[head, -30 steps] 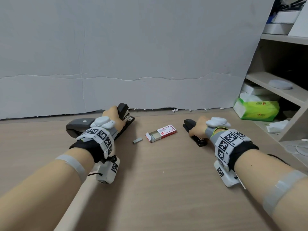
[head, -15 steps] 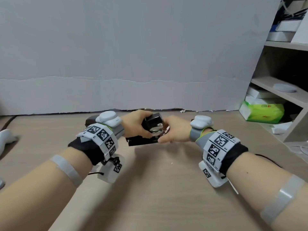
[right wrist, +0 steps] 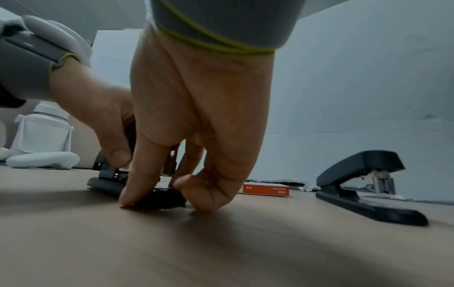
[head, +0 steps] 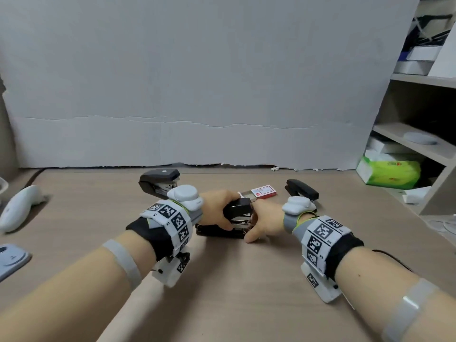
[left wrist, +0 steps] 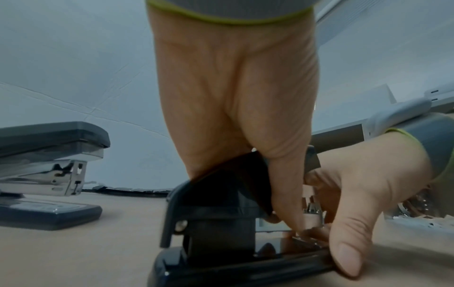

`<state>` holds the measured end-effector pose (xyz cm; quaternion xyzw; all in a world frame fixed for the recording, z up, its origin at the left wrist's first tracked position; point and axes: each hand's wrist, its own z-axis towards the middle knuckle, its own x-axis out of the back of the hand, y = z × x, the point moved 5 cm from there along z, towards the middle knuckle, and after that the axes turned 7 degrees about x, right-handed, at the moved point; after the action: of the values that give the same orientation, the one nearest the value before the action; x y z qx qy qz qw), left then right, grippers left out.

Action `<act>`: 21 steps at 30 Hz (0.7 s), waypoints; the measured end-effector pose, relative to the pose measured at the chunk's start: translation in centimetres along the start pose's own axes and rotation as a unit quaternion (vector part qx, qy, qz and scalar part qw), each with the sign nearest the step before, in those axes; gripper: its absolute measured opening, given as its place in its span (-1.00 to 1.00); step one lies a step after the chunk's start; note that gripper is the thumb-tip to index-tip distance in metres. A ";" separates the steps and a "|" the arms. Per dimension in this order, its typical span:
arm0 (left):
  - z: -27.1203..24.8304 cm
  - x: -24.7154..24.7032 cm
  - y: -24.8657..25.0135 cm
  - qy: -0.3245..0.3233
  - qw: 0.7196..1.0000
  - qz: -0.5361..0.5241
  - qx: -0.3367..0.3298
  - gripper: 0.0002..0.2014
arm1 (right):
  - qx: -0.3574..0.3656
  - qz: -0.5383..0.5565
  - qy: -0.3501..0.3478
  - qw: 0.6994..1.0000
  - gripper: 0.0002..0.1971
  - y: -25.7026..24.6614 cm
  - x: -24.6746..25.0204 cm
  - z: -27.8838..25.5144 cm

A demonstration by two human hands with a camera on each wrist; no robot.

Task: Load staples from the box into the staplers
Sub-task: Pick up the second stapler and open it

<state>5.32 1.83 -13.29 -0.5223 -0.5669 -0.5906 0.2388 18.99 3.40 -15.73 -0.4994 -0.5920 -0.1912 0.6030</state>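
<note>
Stapler (head: 223,232) now lowered onto table; left hand (head: 217,208) grips it, right hand (head: 265,219) steadies

A tabletop (head: 222,304) carries three staplers. The middle stapler (head: 238,219) lies near the centre, between the left hand (head: 217,211) on its left and the right hand (head: 265,222) on its right. Behind it lies the staple box (head: 261,192). A second stapler (head: 159,182) sits far left of the box, a third stapler (head: 302,190) just right of it. Shelves (head: 419,146) stand at the far right.
</note>
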 end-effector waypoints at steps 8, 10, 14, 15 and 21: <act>-1.5 3.3 -6.0 0.029 0.969 -0.210 0.124 -0.73 | -0.025 0.205 -0.055 0.977 -0.65 2.0 -0.3 -0.5; -2.3 2.7 -7.9 -0.009 0.972 -0.162 0.169 -0.77 | -0.043 0.228 -0.061 0.971 -0.65 2.6 -0.4 -0.6; -3.2 1.0 -9.6 -0.068 0.949 -0.251 0.177 -0.83 | -0.067 0.230 -0.086 0.967 -0.74 3.2 -0.7 -0.7; -3.3 0.8 -9.8 -0.073 0.946 -0.268 0.170 -0.84 | -0.069 0.220 -0.098 0.968 -0.82 3.2 -0.8 -0.8; -3.1 0.7 -9.8 -0.088 0.939 -0.278 0.180 -0.83 | -0.080 0.215 -0.120 0.966 -0.86 3.3 -1.0 -1.5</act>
<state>-4.55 1.62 -16.24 -0.3420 -0.8052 -0.4730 0.1046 22.24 3.24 -17.59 -0.6810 -0.5211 -0.0424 0.5127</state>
